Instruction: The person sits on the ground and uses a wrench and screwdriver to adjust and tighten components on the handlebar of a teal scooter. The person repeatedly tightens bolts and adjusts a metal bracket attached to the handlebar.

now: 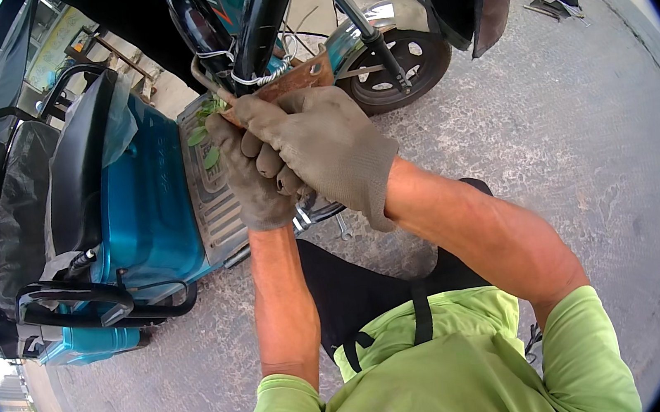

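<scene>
Both my hands wear grey-brown knit gloves and meet at a rusty metal bracket (301, 79) with holes in it. My right hand (330, 139) is closed at the bracket's near edge, its fingers curled beneath. Just left of it, my left hand (249, 175) is closed at the bracket's left end, partly covered by the right. A bent metal rod (209, 78) runs down toward the fingertips. Silvery wire (259, 78) is wound around the black tube (260, 23) just behind the bracket. The grip points themselves are hidden by the gloves.
The tube belongs to a teal three-wheeled vehicle with a front wheel (396, 72), ribbed footboard (216, 196) and black seat (83, 167). Green leaves (211, 157) lie on the footboard. A wrench (344, 227) is on the pavement below my hands; more tools (554, 8) lie farther right.
</scene>
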### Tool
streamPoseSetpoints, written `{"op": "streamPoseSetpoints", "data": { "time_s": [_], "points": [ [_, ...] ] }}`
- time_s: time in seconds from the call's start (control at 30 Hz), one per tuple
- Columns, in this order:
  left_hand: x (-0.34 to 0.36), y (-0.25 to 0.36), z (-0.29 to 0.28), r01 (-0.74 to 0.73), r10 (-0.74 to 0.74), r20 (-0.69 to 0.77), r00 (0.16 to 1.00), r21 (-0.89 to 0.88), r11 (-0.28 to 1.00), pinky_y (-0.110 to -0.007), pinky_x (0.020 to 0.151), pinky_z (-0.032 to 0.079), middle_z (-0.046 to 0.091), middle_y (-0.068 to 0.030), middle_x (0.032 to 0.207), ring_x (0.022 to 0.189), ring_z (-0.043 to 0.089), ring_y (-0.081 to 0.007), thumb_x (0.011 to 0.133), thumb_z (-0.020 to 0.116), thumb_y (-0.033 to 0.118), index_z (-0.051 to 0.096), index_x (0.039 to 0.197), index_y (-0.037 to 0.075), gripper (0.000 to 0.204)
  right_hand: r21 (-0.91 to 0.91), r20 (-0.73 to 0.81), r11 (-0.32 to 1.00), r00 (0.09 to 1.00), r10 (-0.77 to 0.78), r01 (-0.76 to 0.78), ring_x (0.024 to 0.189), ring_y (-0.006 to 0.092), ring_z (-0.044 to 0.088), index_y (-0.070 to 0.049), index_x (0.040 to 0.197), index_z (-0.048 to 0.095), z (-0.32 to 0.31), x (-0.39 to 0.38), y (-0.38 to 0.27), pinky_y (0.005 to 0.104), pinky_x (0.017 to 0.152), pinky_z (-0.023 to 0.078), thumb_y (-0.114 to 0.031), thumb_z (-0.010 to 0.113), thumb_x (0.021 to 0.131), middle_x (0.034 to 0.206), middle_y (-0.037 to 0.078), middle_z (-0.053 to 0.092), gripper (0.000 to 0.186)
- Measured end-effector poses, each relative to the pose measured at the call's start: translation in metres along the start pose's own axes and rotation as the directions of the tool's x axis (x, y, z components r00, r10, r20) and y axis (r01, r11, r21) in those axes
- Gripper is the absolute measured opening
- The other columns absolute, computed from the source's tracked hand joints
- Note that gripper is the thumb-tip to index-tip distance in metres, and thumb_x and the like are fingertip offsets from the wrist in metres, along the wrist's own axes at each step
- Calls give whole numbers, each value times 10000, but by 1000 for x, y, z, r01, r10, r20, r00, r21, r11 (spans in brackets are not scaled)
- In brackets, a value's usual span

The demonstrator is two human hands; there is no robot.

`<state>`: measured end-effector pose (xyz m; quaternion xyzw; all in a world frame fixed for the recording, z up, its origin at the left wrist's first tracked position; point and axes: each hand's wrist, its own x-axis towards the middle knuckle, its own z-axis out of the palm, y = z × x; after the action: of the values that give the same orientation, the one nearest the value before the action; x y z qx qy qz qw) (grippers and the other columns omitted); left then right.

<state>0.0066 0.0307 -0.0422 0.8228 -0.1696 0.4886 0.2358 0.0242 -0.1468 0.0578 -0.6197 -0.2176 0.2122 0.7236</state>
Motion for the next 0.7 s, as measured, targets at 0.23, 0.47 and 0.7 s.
{"op": "streamPoseSetpoints", "data": {
  "time_s": [0.23, 0.47, 0.7],
  "points": [
    [9, 34, 18, 378, -544, 195, 816, -892, 249, -337, 951, 604, 691, -118, 1210, 1087, 698, -196, 1113, 470, 570, 628, 1297, 26, 596, -744, -80, 605, 860, -503, 284, 608, 192, 716, 23, 942, 757, 5, -4, 5, 333, 572, 554, -372, 729, 1020, 707, 103, 726, 404],
    [23, 36, 14, 401, -627, 317, 712, -916, -7, -337, 905, 608, 711, -89, 1136, 1005, 705, -170, 1120, 478, 611, 656, 1242, 43, 608, -800, -51, 551, 886, -461, 240, 609, 211, 711, 29, 992, 774, 4, -8, 0, 366, 587, 569, -385, 684, 1051, 710, 106, 730, 428],
    [27, 46, 14, 434, -682, 283, 675, -899, 57, -292, 881, 543, 697, -24, 1063, 957, 646, -115, 1133, 456, 603, 667, 1262, 57, 599, -522, -102, 843, 971, -214, 131, 614, 197, 703, 2, 980, 780, 6, -10, -10, 336, 617, 572, -383, 708, 1034, 715, 83, 731, 395]
  ]
}}
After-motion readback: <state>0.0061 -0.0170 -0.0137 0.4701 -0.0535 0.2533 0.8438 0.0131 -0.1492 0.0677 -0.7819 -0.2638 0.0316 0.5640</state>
